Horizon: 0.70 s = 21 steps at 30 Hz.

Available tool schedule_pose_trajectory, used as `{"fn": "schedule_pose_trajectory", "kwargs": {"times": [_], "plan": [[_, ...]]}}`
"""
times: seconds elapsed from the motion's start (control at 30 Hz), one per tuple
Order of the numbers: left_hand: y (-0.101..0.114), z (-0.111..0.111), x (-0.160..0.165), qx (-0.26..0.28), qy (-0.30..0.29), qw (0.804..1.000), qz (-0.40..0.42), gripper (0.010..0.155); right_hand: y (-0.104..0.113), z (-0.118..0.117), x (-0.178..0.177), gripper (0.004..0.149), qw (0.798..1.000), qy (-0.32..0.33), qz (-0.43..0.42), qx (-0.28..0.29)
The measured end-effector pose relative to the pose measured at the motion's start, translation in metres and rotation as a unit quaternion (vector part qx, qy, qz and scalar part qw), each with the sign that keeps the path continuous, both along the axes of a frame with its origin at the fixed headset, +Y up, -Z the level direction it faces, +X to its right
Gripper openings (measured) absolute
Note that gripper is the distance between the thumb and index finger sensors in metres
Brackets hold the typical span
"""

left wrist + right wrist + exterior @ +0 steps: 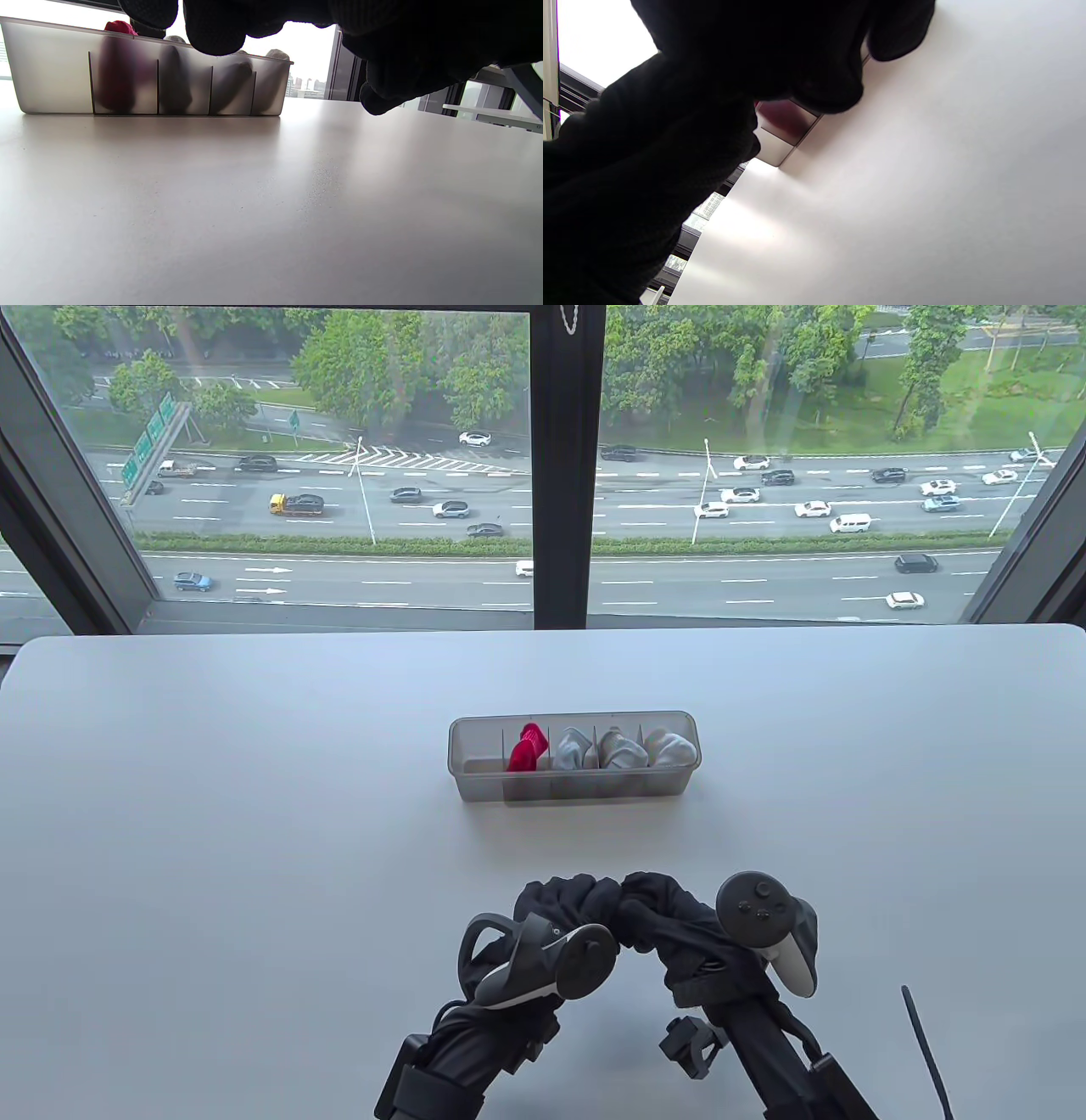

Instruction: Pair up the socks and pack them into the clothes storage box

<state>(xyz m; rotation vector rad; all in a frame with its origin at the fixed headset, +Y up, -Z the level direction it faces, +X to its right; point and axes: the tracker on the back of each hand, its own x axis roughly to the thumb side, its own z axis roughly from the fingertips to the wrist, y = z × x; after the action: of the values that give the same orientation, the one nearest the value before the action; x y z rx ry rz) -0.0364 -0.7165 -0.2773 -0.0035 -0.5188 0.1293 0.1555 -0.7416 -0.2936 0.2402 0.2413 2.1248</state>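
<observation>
No lettering can be read anywhere. The green overhead road signs [154, 437] outside the window, toward ten o'clock, carry marks too small to make out. White arrows [265, 581] are painted on the grey highway lanes below them, and white chevron hatching [399, 458] lies toward eleven o'clock.

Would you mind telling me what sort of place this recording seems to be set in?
Probably an upper-floor office or lab room: a plain white table stands against a large window overlooking a multi-lane highway far below.
</observation>
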Motion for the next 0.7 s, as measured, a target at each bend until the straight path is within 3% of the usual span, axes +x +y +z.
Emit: {"fn": "schedule_pose_trajectory", "kwargs": {"times": [0.13, 0.3, 0.37, 0.47, 0.53, 0.63, 0.7], "plan": [[0.003, -0.008, -0.009, -0.038, 0.003, 0.997, 0.065, 0.063, -0.001, -0.002, -0.001, 0.079, 0.996, 0.052, -0.064, -0.022], [0.005, -0.006, -0.014, -0.087, -0.002, 0.973, 0.216, 0.065, -0.003, 0.0, 0.001, 0.091, 0.997, 0.025, -0.065, -0.025], [0.006, -0.008, -0.014, -0.112, -0.004, 0.96, 0.256, 0.067, -0.004, -0.001, 0.001, 0.076, 0.994, 0.045, -0.093, -0.036], [0.003, -0.01, -0.018, -0.135, -0.025, 0.963, 0.233, 0.072, -0.002, -0.001, 0.001, 0.064, 0.994, 0.032, -0.1, -0.036], [0.002, -0.013, -0.021, -0.156, -0.005, 0.958, 0.24, 0.064, -0.003, -0.001, 0.001, 0.062, 0.997, 0.037, -0.067, -0.025], [0.006, -0.013, -0.023, -0.118, 0.027, 0.972, 0.203, 0.056, 0.0, -0.001, -0.001, 0.062, 0.999, 0.023, -0.038, -0.006], [0.008, -0.011, -0.024, -0.109, 0.037, 0.97, 0.215, 0.051, 0.002, 0.0, -0.002, 0.063, 0.998, 0.03, -0.047, -0.002]]}}
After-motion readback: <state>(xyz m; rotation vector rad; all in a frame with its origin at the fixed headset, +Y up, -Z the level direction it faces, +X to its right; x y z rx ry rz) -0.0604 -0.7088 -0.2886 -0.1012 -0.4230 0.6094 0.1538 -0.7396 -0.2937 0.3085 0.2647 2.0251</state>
